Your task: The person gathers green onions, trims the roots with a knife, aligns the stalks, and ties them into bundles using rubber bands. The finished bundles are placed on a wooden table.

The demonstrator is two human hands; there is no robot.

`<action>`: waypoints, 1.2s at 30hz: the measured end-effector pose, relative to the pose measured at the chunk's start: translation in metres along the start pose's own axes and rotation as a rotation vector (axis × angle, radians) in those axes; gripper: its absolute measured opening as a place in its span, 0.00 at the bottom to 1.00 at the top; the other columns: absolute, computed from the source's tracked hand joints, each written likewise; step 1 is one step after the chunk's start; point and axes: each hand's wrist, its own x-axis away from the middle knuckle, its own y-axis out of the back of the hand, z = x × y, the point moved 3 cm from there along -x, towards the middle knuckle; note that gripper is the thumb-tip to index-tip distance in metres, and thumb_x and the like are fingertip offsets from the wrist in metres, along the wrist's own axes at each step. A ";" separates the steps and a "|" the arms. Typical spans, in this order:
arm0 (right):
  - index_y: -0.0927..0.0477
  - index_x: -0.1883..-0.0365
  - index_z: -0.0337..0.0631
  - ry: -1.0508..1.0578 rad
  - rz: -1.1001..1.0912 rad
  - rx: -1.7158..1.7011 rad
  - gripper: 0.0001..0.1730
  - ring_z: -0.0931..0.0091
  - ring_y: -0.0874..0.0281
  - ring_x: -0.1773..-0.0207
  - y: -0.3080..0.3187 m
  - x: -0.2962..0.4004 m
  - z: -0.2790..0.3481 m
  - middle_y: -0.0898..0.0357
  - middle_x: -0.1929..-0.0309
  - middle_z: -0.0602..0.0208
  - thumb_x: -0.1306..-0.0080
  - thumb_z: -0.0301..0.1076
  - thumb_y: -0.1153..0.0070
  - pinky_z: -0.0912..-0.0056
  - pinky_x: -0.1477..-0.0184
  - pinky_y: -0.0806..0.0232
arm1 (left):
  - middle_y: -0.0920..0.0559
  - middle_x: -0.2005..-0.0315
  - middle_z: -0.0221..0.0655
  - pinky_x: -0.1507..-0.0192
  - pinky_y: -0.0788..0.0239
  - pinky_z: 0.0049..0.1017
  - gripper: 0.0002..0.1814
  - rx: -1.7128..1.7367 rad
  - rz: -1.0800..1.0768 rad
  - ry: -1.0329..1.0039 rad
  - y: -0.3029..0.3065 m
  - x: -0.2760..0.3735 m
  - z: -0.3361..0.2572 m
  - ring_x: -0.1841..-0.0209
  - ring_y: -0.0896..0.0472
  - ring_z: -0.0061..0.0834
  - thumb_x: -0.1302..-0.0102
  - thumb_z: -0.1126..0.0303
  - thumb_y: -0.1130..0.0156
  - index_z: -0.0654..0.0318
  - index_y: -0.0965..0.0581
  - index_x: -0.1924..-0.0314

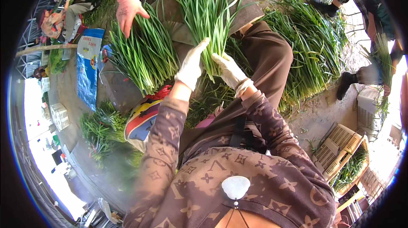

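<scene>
A loose bunch of long green chives (207, 14) stands between my two gloved hands, its pale cut ends towards me. Around its left side near the base lies my left hand (193, 63), the index finger stretched along the leaves. My right hand (230, 70) grips the lower right of the stems, thumb and fingers bent. Both wear thin whitish gloves. A bigger heap of chives (146, 52) lies just left of my left hand, and another person's pink-gloved hand (129, 12) reaches over its top. Red ties (161, 92) lie beside its cut ends.
A large chive pile (306, 52) spreads to the right, beyond my bent knee. Tied bundles (103, 126) lie at the lower left near a blue sack (87, 68). Plastic crates (338, 148) stand at the right. A person in dark shoes (346, 84) holds greens there.
</scene>
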 end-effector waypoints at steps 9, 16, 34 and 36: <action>0.18 0.61 0.39 0.564 -0.229 1.658 0.26 0.54 0.19 0.67 0.007 0.011 0.045 0.20 0.72 0.55 0.27 0.57 0.44 0.53 0.64 0.28 | 0.16 0.46 0.37 0.37 0.27 0.50 0.28 0.540 -0.019 0.153 0.008 0.035 0.056 0.43 0.18 0.37 0.26 0.44 0.39 0.56 0.23 0.38; 0.22 0.48 0.39 0.871 -0.530 1.444 0.24 0.64 0.19 0.66 -0.010 0.022 0.060 0.19 0.57 0.59 0.34 0.45 0.30 0.62 0.61 0.25 | 0.13 0.55 0.35 0.50 0.19 0.37 0.20 0.568 0.032 0.165 0.009 0.034 0.055 0.55 0.14 0.35 0.29 0.52 0.32 0.57 0.19 0.46; 0.21 0.67 0.39 -0.172 -0.122 0.252 0.20 0.84 0.33 0.80 0.019 0.007 0.024 0.26 0.77 0.76 0.24 0.48 0.46 0.81 0.78 0.40 | 0.15 0.58 0.41 0.46 0.24 0.40 0.26 0.522 0.233 0.228 0.014 0.019 0.065 0.54 0.17 0.38 0.28 0.45 0.38 0.65 0.20 0.51; 0.23 0.68 0.42 -0.209 -0.235 0.250 0.20 0.86 0.37 0.81 0.013 0.004 0.028 0.28 0.78 0.79 0.23 0.48 0.48 0.83 0.79 0.45 | 0.16 0.61 0.42 0.45 0.23 0.41 0.22 0.648 0.320 0.281 0.011 0.012 0.066 0.57 0.17 0.41 0.26 0.51 0.39 0.66 0.21 0.51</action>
